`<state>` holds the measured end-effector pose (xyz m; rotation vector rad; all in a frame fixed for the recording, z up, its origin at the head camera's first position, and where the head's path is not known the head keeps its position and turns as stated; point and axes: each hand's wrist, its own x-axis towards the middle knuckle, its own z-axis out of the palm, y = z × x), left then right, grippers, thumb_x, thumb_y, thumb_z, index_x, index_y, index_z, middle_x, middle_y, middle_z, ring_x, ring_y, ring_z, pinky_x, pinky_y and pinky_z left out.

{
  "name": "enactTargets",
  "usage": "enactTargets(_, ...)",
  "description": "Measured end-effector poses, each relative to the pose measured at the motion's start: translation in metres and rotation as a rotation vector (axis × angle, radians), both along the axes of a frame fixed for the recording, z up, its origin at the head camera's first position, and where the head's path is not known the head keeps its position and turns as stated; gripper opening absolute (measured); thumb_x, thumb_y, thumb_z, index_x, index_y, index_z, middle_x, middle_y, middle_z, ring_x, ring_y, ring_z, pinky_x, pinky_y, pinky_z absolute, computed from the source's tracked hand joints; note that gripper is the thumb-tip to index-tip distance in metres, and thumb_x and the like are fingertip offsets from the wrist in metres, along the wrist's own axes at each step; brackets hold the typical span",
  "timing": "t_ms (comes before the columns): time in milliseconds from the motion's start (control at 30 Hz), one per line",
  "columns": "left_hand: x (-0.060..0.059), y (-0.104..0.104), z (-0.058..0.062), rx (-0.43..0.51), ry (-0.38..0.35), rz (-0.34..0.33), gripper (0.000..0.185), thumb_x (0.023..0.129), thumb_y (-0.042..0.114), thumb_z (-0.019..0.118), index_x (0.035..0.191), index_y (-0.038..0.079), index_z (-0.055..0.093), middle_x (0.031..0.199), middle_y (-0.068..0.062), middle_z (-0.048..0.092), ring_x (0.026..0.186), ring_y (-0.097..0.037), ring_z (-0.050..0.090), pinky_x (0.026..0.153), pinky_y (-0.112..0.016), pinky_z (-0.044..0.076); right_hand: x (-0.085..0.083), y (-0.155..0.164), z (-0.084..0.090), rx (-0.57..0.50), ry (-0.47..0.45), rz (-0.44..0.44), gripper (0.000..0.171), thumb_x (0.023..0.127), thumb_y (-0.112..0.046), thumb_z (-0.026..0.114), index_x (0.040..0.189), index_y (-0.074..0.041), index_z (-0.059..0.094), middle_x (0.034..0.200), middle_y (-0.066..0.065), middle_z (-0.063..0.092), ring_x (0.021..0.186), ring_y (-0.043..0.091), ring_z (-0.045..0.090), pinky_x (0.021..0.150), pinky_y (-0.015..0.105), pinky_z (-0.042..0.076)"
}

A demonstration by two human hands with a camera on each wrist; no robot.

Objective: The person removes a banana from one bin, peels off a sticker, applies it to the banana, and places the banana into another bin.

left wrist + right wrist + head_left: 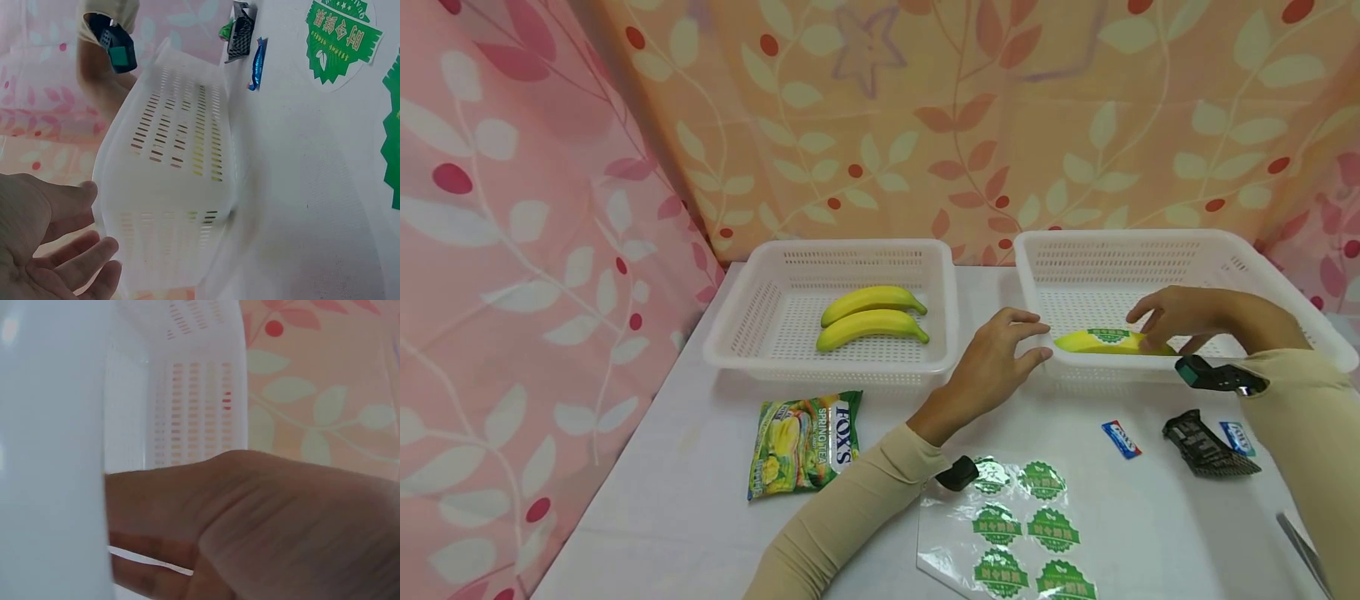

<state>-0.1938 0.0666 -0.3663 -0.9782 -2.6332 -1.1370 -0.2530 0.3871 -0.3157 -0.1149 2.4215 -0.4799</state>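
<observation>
Head view shows the right hand reaching over the front rim of the right basket, its fingers curled down onto a stickered banana that lies along the basket's front edge; the fingertips touch the fruit near its right end, though a firm grip cannot be told from here. The right wrist view gives only the back of that hand against the basket wall. The left hand hovers just beside the basket's front left corner, fingers spread and relaxed, holding nothing; in the left wrist view its open palm and fingers sit just short of the basket's slotted side.

On the banana is a green round label with white writing too small to read. Near the forearms lies a clear sticker sheet with green seals of the same kind, their characters not legible. To the left sits a green candy bag printed "FOX'S" and "SPRING TEA". The left basket holds two bare bananas side by side. Right of the sheet lie a small blue wrapper and a black packet on the white table.
</observation>
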Motion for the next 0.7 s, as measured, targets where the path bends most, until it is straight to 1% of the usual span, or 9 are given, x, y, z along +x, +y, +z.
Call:
enactTargets(67, 0.000, -0.001, 0.000, 0.002, 0.003, 0.000, 0.040, 0.103, 0.025, 0.073, 0.140, 0.011, 0.070, 0.143, -0.002, 0.062, 0.133, -0.014, 0.061, 0.106, -0.012, 0.044, 0.003, 0.001, -0.001, -0.021, 0.074, 0.025, 0.075, 0.097, -0.027, 0.076, 0.149, 0.015, 0.041, 0.139, 0.044, 0.054, 0.120, 0.058, 0.061, 0.086, 0.062, 0.060)
enactTargets(167, 0.000, -0.001, -0.001, 0.009, 0.003, 0.001, 0.040, 0.103, 0.025, 0.072, 0.140, 0.012, 0.070, 0.144, -0.002, 0.062, 0.133, -0.014, 0.061, 0.107, -0.012, 0.043, 0.014, -0.004, -0.001, -0.059, 0.245, 0.057, 0.065, 0.100, -0.026, 0.072, 0.145, 0.014, 0.048, 0.132, 0.040, 0.062, 0.112, 0.052, 0.067, 0.084, 0.060, 0.062)
enactTargets(233, 0.000, -0.001, -0.001, 0.014, 0.006, -0.001, 0.040, 0.103, 0.025, 0.072, 0.140, 0.012, 0.070, 0.144, -0.002, 0.062, 0.133, -0.014, 0.061, 0.107, -0.012, 0.043, 0.026, -0.011, 0.000, -0.076, 0.349, 0.049, 0.057, 0.103, -0.026, 0.069, 0.143, 0.011, 0.053, 0.130, 0.037, 0.065, 0.107, 0.048, 0.071, 0.084, 0.060, 0.061)
enactTargets(300, 0.000, -0.001, -0.001, 0.018, 0.008, -0.003, 0.039, 0.103, 0.025, 0.072, 0.140, 0.011, 0.070, 0.144, -0.002, 0.062, 0.133, -0.014, 0.061, 0.107, -0.012, 0.043, 0.039, -0.019, 0.000, -0.087, 0.438, 0.031, 0.054, 0.104, -0.031, 0.066, 0.143, 0.007, 0.057, 0.131, 0.036, 0.065, 0.108, 0.049, 0.070, 0.087, 0.065, 0.059)
enactTargets(400, 0.000, 0.000, -0.003, 0.023, 0.011, -0.004, 0.039, 0.103, 0.024, 0.072, 0.140, 0.011, 0.070, 0.143, -0.003, 0.062, 0.133, -0.014, 0.061, 0.107, -0.013, 0.044, 0.059, -0.029, -0.004, -0.088, 0.512, -0.007, 0.056, 0.107, -0.040, 0.061, 0.144, 0.001, 0.059, 0.136, 0.035, 0.064, 0.119, 0.057, 0.062, 0.092, 0.074, 0.052)
enactTargets(500, 0.001, 0.000, -0.003, 0.021, 0.012, 0.002, 0.039, 0.103, 0.024, 0.072, 0.140, 0.011, 0.070, 0.144, -0.003, 0.061, 0.133, -0.014, 0.060, 0.108, -0.013, 0.043, 0.079, -0.037, -0.011, -0.100, 0.567, -0.036, 0.057, 0.108, -0.045, 0.058, 0.144, -0.002, 0.061, 0.142, 0.034, 0.060, 0.126, 0.062, 0.054, 0.092, 0.077, 0.049)
enactTargets(600, 0.002, 0.001, -0.004, 0.009, 0.013, 0.002, 0.041, 0.103, 0.025, 0.072, 0.142, 0.011, 0.068, 0.146, -0.002, 0.060, 0.134, -0.014, 0.060, 0.109, -0.014, 0.043, 0.094, -0.042, -0.022, -0.100, 0.597, -0.061, 0.059, 0.109, -0.048, 0.055, 0.144, -0.002, 0.061, 0.147, 0.035, 0.055, 0.132, 0.062, 0.048, 0.094, 0.078, 0.047)
enactTargets(633, 0.002, 0.001, -0.003, 0.000, 0.013, 0.004, 0.042, 0.104, 0.026, 0.072, 0.143, 0.012, 0.068, 0.148, -0.002, 0.059, 0.135, -0.014, 0.059, 0.109, -0.015, 0.043, 0.098, -0.043, -0.026, -0.096, 0.605, -0.068, 0.060, 0.109, -0.048, 0.054, 0.144, -0.001, 0.061, 0.149, 0.036, 0.052, 0.133, 0.063, 0.045, 0.095, 0.081, 0.044)
enactTargets(700, 0.003, 0.001, -0.002, -0.021, 0.009, 0.000, 0.044, 0.104, 0.027, 0.071, 0.145, 0.013, 0.066, 0.151, -0.001, 0.057, 0.138, -0.014, 0.057, 0.111, -0.016, 0.042, 0.104, -0.044, -0.034, -0.086, 0.634, -0.076, 0.061, 0.110, -0.047, 0.052, 0.143, 0.003, 0.060, 0.147, 0.038, 0.052, 0.136, 0.063, 0.041, 0.102, 0.084, 0.035)
